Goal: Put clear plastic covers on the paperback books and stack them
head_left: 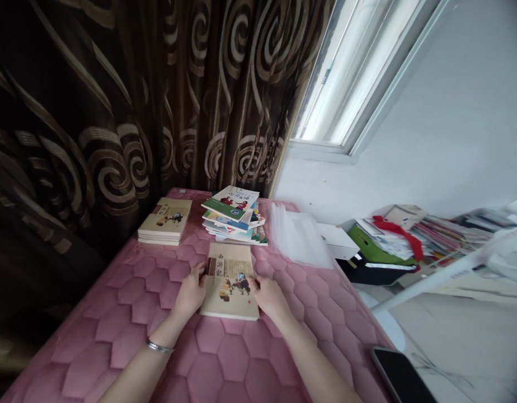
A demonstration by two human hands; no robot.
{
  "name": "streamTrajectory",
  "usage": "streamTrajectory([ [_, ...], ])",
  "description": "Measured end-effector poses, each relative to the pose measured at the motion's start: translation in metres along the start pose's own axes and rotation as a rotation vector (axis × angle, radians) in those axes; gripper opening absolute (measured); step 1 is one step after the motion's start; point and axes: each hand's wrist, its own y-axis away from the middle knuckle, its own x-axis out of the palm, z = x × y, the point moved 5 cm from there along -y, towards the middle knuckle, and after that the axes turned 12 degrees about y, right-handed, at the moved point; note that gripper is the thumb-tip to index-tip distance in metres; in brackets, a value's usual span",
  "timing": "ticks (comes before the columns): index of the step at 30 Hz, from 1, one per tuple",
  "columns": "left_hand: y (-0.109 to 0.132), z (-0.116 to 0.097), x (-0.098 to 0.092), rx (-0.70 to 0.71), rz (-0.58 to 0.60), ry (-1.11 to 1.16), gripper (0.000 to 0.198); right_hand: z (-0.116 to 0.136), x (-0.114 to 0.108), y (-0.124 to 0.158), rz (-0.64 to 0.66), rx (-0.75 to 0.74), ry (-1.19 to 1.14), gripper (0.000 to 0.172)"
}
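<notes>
A beige paperback book [230, 302] with dark Chinese characters and a small painted figure on its cover lies on the pink quilted surface in front of me. My left hand [192, 289] grips its left edge, fingers curled. On the opposite side, my right hand [270, 298] clasps the right edge with the thumb over the cover. Beyond it, to the left, sits a neat stack of matching beige books [164, 221]. Straight behind the held book rises a looser pile of colourful thin books [231, 204], a green and white one on top.
Translucent plastic sheets [298, 238] lie right of the pile. A phone [403, 375] rests near the right edge of the pink padded surface [216, 366]. Past that edge are a green and black box of papers [380, 254] and a white fan [443, 274]. A dark curtain [191, 106] hangs behind.
</notes>
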Motion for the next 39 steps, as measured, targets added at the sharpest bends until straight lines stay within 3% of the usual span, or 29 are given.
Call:
streamTrajectory([
  [6, -0.003, 0.006, 0.004, 0.016, 0.051, 0.106, 0.039, -0.003, 0.000, -0.004, -0.047, 0.081, 0.070, 0.036],
  [12, 0.001, -0.001, 0.002, 0.261, -0.038, -0.027, 0.024, -0.006, 0.001, 0.000, -0.090, 0.104, 0.051, 0.035],
  [19, 0.006, -0.008, 0.003, 0.338, -0.030, -0.076, 0.024, -0.007, 0.001, 0.005, -0.100, 0.086, 0.025, 0.031],
  [25, 0.022, -0.025, 0.006, 0.391, 0.224, -0.203, 0.011, -0.009, -0.014, 0.014, -0.146, -0.058, -0.040, 0.017],
  [30, 0.034, -0.036, 0.015, 0.364, 0.422, -0.216, 0.027, -0.003, -0.024, 0.028, -0.248, -0.161, -0.051, 0.018],
  [34, 0.041, -0.047, 0.019, 0.403, 0.466, -0.212, 0.023, 0.021, -0.018, 0.050, -0.289, -0.376, -0.120, 0.012],
  [39, 0.041, -0.051, 0.019, 0.446, 0.467, -0.224, 0.014, 0.037, -0.008, 0.059, -0.313, -0.442, -0.134, 0.016],
])
